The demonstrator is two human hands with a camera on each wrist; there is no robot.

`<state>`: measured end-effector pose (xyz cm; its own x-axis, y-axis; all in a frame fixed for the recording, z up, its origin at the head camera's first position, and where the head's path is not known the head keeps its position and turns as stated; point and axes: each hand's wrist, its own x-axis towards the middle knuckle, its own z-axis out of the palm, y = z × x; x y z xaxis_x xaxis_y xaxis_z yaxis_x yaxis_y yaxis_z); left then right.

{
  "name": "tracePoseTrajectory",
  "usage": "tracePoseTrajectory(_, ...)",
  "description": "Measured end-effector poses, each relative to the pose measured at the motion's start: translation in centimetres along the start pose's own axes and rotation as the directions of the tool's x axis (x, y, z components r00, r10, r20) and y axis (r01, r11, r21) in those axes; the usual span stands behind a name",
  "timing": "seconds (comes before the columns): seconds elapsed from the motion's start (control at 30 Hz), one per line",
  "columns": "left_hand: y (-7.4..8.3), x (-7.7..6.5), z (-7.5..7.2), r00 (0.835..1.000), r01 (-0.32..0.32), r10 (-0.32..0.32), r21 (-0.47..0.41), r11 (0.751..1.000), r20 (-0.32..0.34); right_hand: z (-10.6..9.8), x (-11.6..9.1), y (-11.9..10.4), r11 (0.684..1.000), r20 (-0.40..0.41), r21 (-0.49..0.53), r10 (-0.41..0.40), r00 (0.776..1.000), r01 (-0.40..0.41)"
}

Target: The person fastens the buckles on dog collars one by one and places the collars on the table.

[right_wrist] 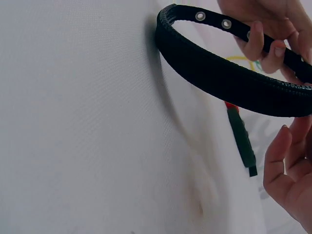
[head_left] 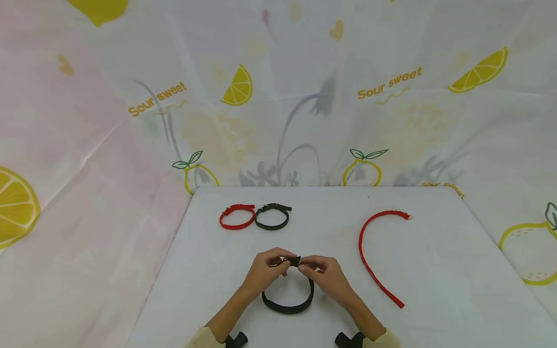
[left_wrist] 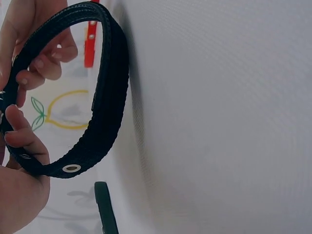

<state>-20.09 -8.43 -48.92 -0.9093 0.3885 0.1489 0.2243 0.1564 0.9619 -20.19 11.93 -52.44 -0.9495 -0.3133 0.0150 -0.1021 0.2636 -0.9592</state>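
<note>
A black collar (head_left: 287, 309) with metal eyelets forms an upright loop between my two hands, its padded band (left_wrist: 112, 92) resting low near the tabletop. My left hand (head_left: 268, 267) pinches the collar's far side by the buckle end. From the right, my right hand (head_left: 326, 274) pinches the same part with thumb and forefinger. Fingertips of both hands nearly meet there and partly hide the buckle. In the right wrist view, eyelets show along the collar's strap (right_wrist: 213, 19) beside the left hand's fingers.
A buckled red collar (head_left: 237, 228) and a buckled dark green collar (head_left: 271, 228) lie side by side toward the back left of the white table (head_left: 209, 290). An unfastened red collar (head_left: 361, 249) curves across the right side. Behind hangs a lemon-print cloth (head_left: 270, 135).
</note>
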Motion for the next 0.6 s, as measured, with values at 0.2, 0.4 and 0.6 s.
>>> tracePoseTrajectory(0.2,0.2,-0.2,0.0,1.000,-0.011,0.011,0.016,1.000,0.002,0.1,-0.5,-1.9,1.000,-0.016,0.003,0.023,1.000,-0.023)
tracePoseTrajectory(0.4,0.0,-0.1,-0.1,0.999,-0.035,0.035,0.006,0.999,0.022,0.1,-0.3,-1.1,1.000,-0.004,-0.008,-0.005,1.000,0.005)
tracePoseTrajectory(0.6,0.1,-0.1,-0.1,0.997,-0.049,0.049,-0.013,0.999,0.055,-0.4,-1.0,-3.7,0.998,0.040,-0.051,-0.038,0.998,0.040)
